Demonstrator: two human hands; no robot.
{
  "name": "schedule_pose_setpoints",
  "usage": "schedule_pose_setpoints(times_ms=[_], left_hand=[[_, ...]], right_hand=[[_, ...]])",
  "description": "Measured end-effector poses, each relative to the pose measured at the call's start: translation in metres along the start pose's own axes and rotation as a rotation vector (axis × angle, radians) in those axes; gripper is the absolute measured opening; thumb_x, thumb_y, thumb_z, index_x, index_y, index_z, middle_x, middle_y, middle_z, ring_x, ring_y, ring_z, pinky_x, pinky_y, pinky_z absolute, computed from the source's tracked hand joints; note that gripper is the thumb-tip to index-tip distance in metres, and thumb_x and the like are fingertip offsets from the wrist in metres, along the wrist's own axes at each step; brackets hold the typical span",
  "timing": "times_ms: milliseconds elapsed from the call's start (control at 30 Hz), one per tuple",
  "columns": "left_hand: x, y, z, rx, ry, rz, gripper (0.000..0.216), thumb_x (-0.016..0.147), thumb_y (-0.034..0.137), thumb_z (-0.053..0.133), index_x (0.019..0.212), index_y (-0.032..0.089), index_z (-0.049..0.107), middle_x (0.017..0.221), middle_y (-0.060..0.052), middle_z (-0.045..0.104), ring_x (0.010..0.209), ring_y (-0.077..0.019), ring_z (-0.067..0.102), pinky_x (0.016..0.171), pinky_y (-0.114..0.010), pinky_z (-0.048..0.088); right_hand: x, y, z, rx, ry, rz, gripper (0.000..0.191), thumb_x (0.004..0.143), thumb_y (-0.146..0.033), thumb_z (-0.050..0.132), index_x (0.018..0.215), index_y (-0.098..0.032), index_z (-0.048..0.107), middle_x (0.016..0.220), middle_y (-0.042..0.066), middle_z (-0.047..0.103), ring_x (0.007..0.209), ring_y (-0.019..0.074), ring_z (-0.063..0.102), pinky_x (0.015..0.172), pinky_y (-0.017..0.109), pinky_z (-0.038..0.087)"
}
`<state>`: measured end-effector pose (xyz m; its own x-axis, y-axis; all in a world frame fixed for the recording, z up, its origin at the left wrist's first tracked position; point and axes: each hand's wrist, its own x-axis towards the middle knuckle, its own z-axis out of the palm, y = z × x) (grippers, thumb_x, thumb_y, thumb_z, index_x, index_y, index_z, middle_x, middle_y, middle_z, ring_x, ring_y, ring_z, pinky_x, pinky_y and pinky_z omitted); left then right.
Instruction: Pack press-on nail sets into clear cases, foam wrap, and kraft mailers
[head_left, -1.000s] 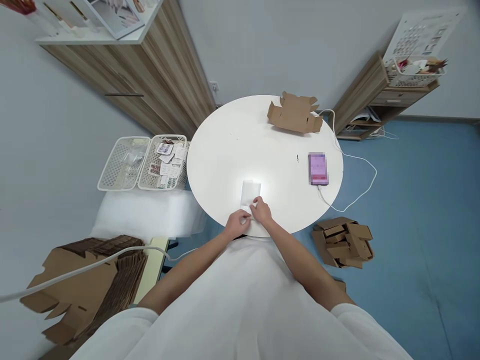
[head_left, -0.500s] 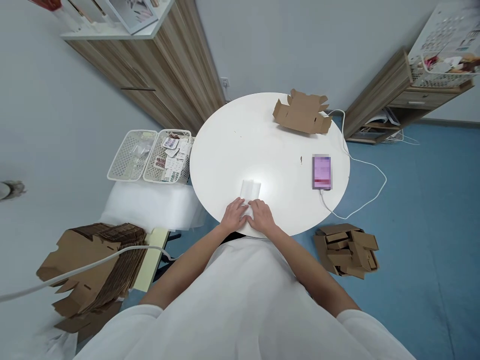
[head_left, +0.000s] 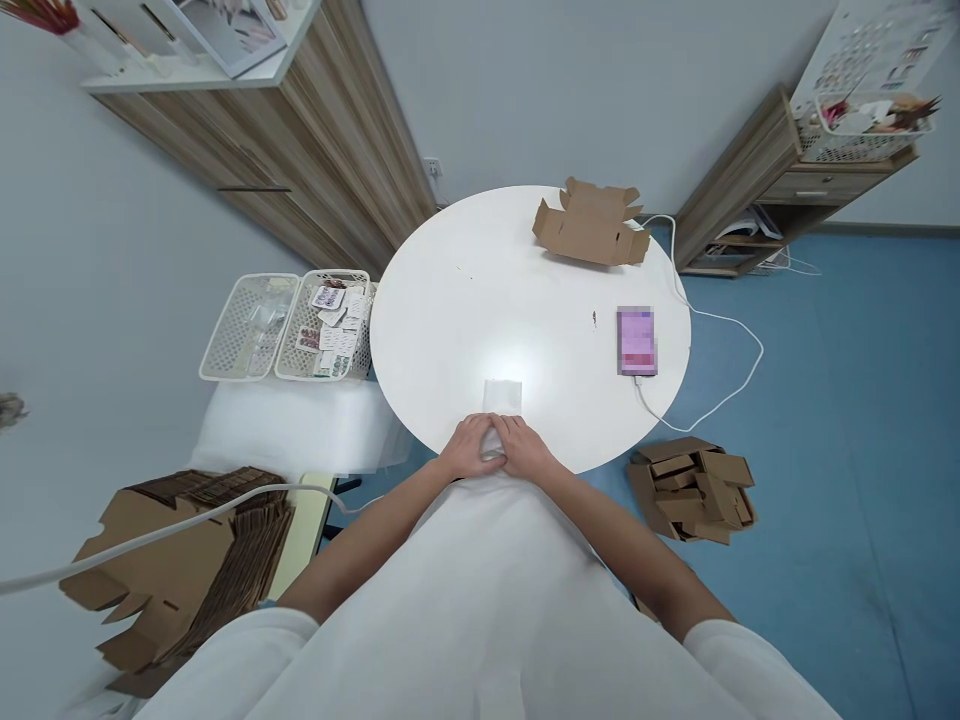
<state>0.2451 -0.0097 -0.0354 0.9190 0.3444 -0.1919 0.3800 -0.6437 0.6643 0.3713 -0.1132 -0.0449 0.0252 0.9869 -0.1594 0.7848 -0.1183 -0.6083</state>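
At the near edge of the round white table (head_left: 442, 340) lies a folded white foam sheet (head_left: 502, 396), narrow and flat, its far end showing beyond my fingers. My left hand (head_left: 469, 447) grips its left side and my right hand (head_left: 523, 448) its right. The fingertips of both hands meet over the sheet, and the thumbs come together near my body. Part of the sheet is hidden under the fingers.
An unfolded cardboard box (head_left: 592, 225) lies at the table's back; a phone (head_left: 637, 341) on a white cable is at right. Leftward are two white baskets (head_left: 360, 355), white foam sheets (head_left: 300, 425) and stacked flat cardboard (head_left: 165, 560). A carton of cardboard pieces (head_left: 694, 490) stands on the floor.
Both hands have drawn slightly closer to my body, and their fingertips have come together over the sheet. The sheet's far end now looks shorter and flatter. The camera view has shifted a little.
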Motion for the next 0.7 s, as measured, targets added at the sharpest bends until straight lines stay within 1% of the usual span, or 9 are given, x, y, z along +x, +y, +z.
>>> schedule_pose_setpoints(times_ms=[67,133,233,333,433,500,533,633,700], left_hand=[[-0.002,0.001,0.001,-0.046,-0.018,-0.019,0.069,0.061,0.043,0.065,0.121,0.019,0.040,0.122,-0.010,0.048,0.115,-0.0270,0.041,0.098,-0.041,0.031],[-0.002,-0.001,-0.001,-0.082,-0.038,-0.050,0.068,0.060,0.043,0.066,0.119,0.020,0.041,0.124,-0.009,0.047,0.114,-0.0270,0.041,0.097,-0.041,0.032],[0.004,-0.006,-0.005,-0.108,-0.083,-0.081,0.061,0.059,0.033,0.066,0.115,0.021,0.045,0.121,-0.007,0.049,0.113,-0.0263,0.042,0.096,-0.039,0.032],[0.012,-0.011,-0.010,-0.072,-0.082,-0.093,0.057,0.055,0.022,0.064,0.110,0.020,0.050,0.120,-0.008,0.048,0.114,-0.0280,0.039,0.095,-0.039,0.033],[0.021,-0.014,-0.012,-0.053,-0.057,-0.107,0.039,0.060,0.020,0.057,0.099,0.021,0.057,0.111,-0.007,0.050,0.107,-0.0257,0.044,0.089,-0.037,0.038],[0.027,-0.016,-0.013,-0.096,-0.068,-0.141,0.025,0.067,0.021,0.051,0.091,0.021,0.058,0.099,-0.005,0.053,0.094,-0.0214,0.050,0.082,-0.034,0.042],[0.030,-0.017,-0.013,-0.127,-0.077,-0.166,0.022,0.069,0.021,0.049,0.089,0.020,0.057,0.095,-0.005,0.054,0.089,-0.0196,0.052,0.078,-0.033,0.043],[0.038,-0.020,-0.014,-0.225,-0.069,-0.263,0.025,0.071,0.024,0.048,0.095,0.020,0.053,0.089,-0.003,0.056,0.078,-0.0167,0.054,0.070,-0.030,0.043],[0.042,-0.022,-0.014,-0.294,-0.024,-0.347,0.030,0.073,0.027,0.049,0.102,0.020,0.049,0.087,-0.002,0.058,0.075,-0.0154,0.054,0.068,-0.029,0.043]], right_hand=[[-0.007,0.000,-0.003,0.040,-0.014,0.018,0.066,0.065,-0.018,0.055,0.125,-0.014,0.030,0.117,0.011,0.047,0.106,0.0243,0.040,0.088,0.036,0.037],[-0.009,0.001,-0.007,0.059,-0.050,0.056,0.059,0.065,-0.021,0.057,0.120,-0.015,0.037,0.111,0.010,0.050,0.104,0.0241,0.042,0.084,0.034,0.039],[0.000,0.004,-0.016,0.081,-0.114,0.117,0.050,0.063,-0.025,0.060,0.110,-0.016,0.045,0.102,0.009,0.055,0.097,0.0242,0.047,0.076,0.032,0.039],[0.014,0.010,-0.029,0.138,-0.188,0.194,0.035,0.063,-0.028,0.062,0.096,-0.019,0.051,0.087,0.006,0.058,0.081,0.0208,0.052,0.065,0.028,0.038],[0.024,0.019,-0.040,0.220,-0.242,0.240,0.020,0.065,-0.030,0.060,0.080,-0.021,0.051,0.077,0.002,0.057,0.069,0.0176,0.052,0.057,0.025,0.035],[0.029,0.025,-0.045,0.266,-0.236,0.250,0.016,0.068,-0.033,0.057,0.075,-0.021,0.051,0.078,0.002,0.056,0.068,0.0172,0.052,0.056,0.025,0.035],[0.031,0.028,-0.046,0.286,-0.226,0.255,0.016,0.070,-0.035,0.055,0.074,-0.020,0.051,0.080,0.003,0.056,0.069,0.0173,0.052,0.056,0.025,0.035],[0.040,0.036,-0.044,0.335,-0.161,0.295,0.016,0.074,-0.035,0.049,0.073,-0.019,0.053,0.089,0.005,0.054,0.076,0.0182,0.052,0.062,0.026,0.039],[0.045,0.039,-0.038,0.359,-0.063,0.370,0.018,0.076,-0.034,0.045,0.080,-0.019,0.055,0.093,0.007,0.053,0.083,0.0190,0.052,0.068,0.028,0.040]])
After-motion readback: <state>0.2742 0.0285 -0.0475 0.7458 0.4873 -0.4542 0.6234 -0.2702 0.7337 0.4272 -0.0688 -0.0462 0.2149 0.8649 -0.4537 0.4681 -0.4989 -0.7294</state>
